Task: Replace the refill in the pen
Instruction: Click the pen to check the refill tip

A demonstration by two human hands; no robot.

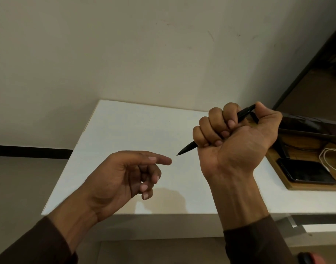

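Note:
A slim black pen (188,147) is held in my right hand (237,141), which is closed in a fist around its barrel above the white table (129,130). The thumb rests on the pen's rear end at the upper right. Its thin metal tip sticks out at the lower left and points toward my left hand (129,176). That hand hovers a little left of the tip, holding nothing, with the index finger stretched out and the other fingers loosely curled. No separate refill is visible.
A wooden tray (296,185) at the table's right edge holds a black phone (306,173) and a white cable (331,159). Behind it lies a dark flat device (312,128). A pale wall rises behind the table.

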